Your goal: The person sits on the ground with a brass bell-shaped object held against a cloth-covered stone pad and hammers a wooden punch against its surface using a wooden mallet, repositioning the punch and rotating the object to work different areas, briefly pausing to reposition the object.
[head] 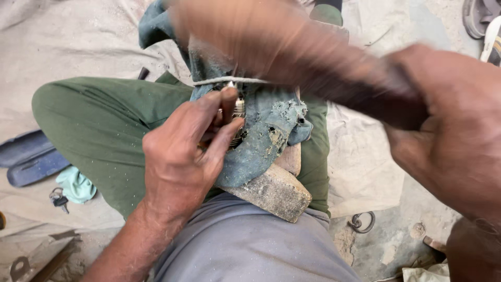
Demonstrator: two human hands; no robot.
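Left hand (180, 156) pinches a small metal piece (238, 110) against the torn blue cloth (266, 138) over the wooden block (274, 192); right hand (449, 141) grips a blurred dark tool (313, 68), mid-swing. A glancing blow could catch those pinching fingers

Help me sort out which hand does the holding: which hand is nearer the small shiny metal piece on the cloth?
Left. The left hand pinches the small metal piece against the blue-grey cloth. The right hand is off to the side, gripping a dark blurred tool above it.
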